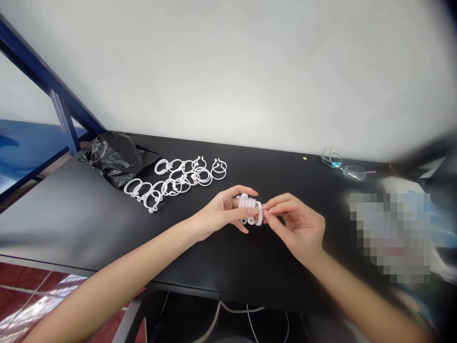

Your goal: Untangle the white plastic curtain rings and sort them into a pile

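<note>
Several white plastic rings (250,209) are threaded onto the fingers of my left hand (223,212), which is closed around them above the black table (89,224). My right hand (296,224) pinches the outermost ring of that stack between thumb and fingertips. The two hands meet near the middle of the table. A loose pile of more white rings (176,181) lies on the table to the left, a little beyond my left hand.
A crumpled black plastic bag (114,157) sits at the table's back left, beside the ring pile. A pair of glasses (342,166) lies at the back right near the white wall. A blue metal frame (60,105) stands at the left. Cables (250,314) hang under the table.
</note>
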Motion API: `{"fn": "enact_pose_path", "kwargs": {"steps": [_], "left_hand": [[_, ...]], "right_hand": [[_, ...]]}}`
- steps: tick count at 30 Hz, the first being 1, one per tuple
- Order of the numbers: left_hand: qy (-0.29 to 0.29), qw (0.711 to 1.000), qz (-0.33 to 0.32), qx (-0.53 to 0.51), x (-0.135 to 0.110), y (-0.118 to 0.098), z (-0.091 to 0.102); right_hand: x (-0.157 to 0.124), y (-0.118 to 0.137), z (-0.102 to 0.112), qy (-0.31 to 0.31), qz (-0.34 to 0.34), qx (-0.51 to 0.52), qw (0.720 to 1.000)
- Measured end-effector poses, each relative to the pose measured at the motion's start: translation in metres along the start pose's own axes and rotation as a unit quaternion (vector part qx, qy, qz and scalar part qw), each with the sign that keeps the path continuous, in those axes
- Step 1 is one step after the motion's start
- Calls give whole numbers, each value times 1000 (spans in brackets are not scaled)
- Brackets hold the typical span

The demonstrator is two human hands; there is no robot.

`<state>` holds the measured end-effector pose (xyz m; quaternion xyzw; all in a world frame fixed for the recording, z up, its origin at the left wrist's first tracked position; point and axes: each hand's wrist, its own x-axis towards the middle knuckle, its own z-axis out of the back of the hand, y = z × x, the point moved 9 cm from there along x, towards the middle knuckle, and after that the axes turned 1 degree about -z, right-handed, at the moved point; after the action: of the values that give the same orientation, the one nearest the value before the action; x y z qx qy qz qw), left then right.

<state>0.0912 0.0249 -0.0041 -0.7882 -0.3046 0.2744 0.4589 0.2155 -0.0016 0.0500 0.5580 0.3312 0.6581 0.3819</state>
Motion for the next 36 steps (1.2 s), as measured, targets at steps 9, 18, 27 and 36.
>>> {"fn": "enact_pose_path", "kwargs": {"steps": [9,18,27,36], "left_hand": [[42,999,18,-22,-2,0,-11],[41,994,40,-91,0,7,-7],[42,993,35,-101,0,2,-10],[35,993,40,-110,0,3,-6]], "right_hand": [[7,-3,2,9,-6,-48,999],[3,-3,-19,155,-23,-31,987],[0,27,-16,109,174,-151,967],[-8,24,-29,148,212,-236,937]]}}
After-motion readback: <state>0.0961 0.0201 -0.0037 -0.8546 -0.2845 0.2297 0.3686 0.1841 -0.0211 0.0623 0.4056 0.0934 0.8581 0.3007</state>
